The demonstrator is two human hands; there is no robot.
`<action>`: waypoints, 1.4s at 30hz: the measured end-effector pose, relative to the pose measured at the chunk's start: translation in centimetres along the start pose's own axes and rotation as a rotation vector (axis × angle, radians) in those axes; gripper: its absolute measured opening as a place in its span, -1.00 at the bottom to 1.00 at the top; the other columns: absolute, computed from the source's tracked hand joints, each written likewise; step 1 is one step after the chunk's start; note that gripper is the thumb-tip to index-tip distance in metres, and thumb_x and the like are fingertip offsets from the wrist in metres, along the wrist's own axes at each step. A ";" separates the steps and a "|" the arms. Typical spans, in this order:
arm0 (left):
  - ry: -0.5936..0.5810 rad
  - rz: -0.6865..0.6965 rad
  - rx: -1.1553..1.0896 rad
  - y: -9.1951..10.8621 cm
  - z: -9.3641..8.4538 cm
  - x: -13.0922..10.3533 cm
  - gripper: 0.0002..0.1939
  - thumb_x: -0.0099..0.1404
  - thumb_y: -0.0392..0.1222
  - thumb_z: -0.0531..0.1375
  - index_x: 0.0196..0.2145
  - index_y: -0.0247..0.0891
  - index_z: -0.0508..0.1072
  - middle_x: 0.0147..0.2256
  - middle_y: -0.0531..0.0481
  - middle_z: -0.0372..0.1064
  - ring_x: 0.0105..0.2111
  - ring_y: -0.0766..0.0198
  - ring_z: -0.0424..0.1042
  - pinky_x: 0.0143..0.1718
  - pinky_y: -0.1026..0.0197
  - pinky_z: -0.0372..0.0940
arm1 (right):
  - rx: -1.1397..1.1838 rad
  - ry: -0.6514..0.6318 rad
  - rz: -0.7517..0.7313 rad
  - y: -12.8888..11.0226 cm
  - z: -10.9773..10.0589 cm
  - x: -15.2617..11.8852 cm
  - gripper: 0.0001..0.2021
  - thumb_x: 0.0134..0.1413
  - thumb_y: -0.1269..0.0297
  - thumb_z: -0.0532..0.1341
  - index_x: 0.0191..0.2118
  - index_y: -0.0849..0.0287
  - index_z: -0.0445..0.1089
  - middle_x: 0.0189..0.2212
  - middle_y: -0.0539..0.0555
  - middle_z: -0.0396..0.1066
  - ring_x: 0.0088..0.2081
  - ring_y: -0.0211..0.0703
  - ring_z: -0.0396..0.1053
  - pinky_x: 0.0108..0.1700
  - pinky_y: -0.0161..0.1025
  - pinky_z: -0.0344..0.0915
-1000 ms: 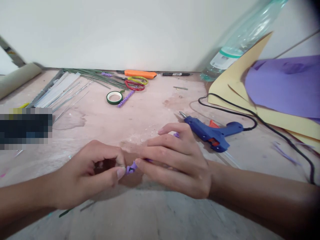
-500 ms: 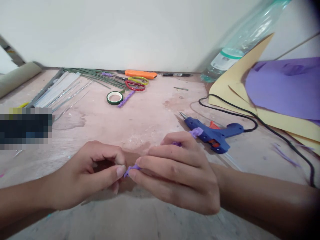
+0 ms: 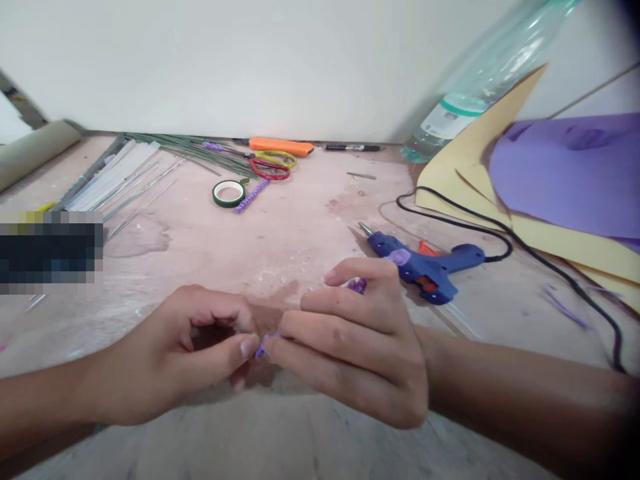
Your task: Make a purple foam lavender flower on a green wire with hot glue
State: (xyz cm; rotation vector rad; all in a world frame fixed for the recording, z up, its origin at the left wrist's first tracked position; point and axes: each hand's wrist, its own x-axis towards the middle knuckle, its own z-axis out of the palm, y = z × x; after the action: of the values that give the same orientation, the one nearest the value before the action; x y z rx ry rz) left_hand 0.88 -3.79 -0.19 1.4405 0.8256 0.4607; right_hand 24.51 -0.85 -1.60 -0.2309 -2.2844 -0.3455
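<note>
Between my two hands is a small purple twisted strip, low in the middle of the view. My left hand pinches its left end with thumb and index finger. The fingertips of my right hand are closed on the strip just beside that pinch. More purple material shows between the upper fingers of my right hand, and a light purple tip sticks out behind them, in front of the glue gun. Much of the strip is hidden by my right hand.
A blue glue gun with a black cord lies beyond my right hand. Green tape, a purple twisted piece, scissors, an orange cutter and a pen lie farther back. Purple paper and a bottle are at right.
My right hand has tilted slightly and its index finger has lifted a little. Less of the purple strip shows between the fingertips, and my left thumb has shifted slightly right.
</note>
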 end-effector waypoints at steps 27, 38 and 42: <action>0.092 0.113 0.190 -0.3 -0.5 -0.3 -0.77 0.42 -0.07 0.20 -0.35 -0.22 0.35 -0.46 0.15 0.22 -0.47 0.36 0.14 -0.46 0.29 0.09 | 0.121 0.030 0.023 0.4 0.4 0.4 -0.85 0.38 0.48 0.09 -0.24 0.26 0.38 -0.36 0.11 0.58 -0.35 -0.15 0.44 -0.31 -0.13 0.28; 0.071 0.208 0.309 -0.3 -0.4 -0.1 -0.80 0.41 -0.30 0.14 -0.42 -0.23 0.38 -0.53 0.21 0.24 -0.54 0.44 0.13 -0.51 0.34 0.04 | 0.238 -0.027 -0.019 0.3 0.2 0.3 -0.82 0.44 0.48 0.04 -0.21 0.25 0.34 -0.33 0.09 0.61 -0.32 -0.15 0.49 -0.25 -0.11 0.32; 0.078 0.224 0.316 -0.6 -0.4 -0.2 -0.84 0.38 -0.33 0.15 -0.40 -0.22 0.38 -0.51 0.21 0.25 -0.53 0.43 0.15 -0.49 0.35 0.08 | 0.278 -0.040 -0.017 0.3 0.1 0.3 -0.83 0.45 0.48 0.04 -0.19 0.27 0.35 -0.34 0.11 0.61 -0.30 -0.14 0.50 -0.27 -0.12 0.35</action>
State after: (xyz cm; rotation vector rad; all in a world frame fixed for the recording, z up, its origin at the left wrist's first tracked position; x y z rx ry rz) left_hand 0.39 -3.73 -0.67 1.8286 0.8289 0.5773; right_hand 24.29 -0.54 -1.40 -0.0766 -2.3431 -0.0304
